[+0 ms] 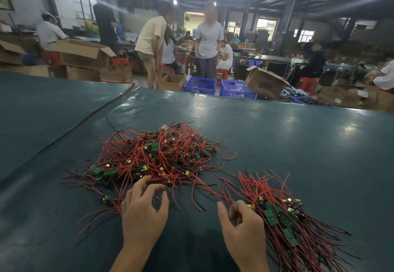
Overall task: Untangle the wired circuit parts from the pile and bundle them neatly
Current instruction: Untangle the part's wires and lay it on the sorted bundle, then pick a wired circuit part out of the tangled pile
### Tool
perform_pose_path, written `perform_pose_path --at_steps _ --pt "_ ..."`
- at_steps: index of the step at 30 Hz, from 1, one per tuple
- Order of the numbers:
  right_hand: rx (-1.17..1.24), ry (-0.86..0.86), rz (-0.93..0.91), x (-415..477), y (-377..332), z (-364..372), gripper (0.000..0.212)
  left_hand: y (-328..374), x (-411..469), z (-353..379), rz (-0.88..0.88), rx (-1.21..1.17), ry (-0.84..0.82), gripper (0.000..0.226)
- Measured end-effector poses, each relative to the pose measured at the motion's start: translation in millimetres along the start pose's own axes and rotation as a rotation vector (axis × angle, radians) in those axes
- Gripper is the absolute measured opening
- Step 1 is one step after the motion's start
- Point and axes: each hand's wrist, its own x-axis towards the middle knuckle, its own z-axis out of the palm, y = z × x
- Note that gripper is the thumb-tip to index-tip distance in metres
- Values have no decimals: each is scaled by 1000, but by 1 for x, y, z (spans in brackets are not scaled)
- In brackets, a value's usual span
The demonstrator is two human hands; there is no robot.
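From the head camera I look down at a dark green table point(287, 135) with a seam running slantwise across its left part. The tangled pile of wired circuit parts point(157, 156) lies in the middle of it, just ahead of me: small green boards and yellow capacitors caught up in red and black wires that stick out on every side. To the right of it and nearer to me lies the sorted bundle point(283, 216), its boards gathered together and its wires fanning out both ways; a few loose red wires lie between the two heaps.

My left hand point(145, 210) is spread, fingers apart and lightly bent, the fingertips point(147, 179) at the pile's near edge and gripping nothing that I can make out. One stray part point(106, 199) lies just left of this hand.

My right hand point(243, 227) sits against the left edge of the bundle with its fingers curled in. I cannot tell whether they pinch a wire.

Beyond the table's far edge stand blue crates point(200, 85) and open cardboard boxes point(264, 82), with people point(207, 39) standing behind them.
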Motion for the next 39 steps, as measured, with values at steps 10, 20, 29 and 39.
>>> perform_pose_path --at_steps 10,20,29,39 --pt "77 -65 16 2 13 13 50 -19 4 6 -66 146 -224 30" --pt "236 -129 41 4 4 20 46 14 -6 5 384 -295 -25 25" --pt "424 -326 151 -3 -18 21 43 32 -27 13 577 -522 -244 41" --pt "303 -277 144 -13 -22 20 10 18 -24 15 401 -429 -294 45"
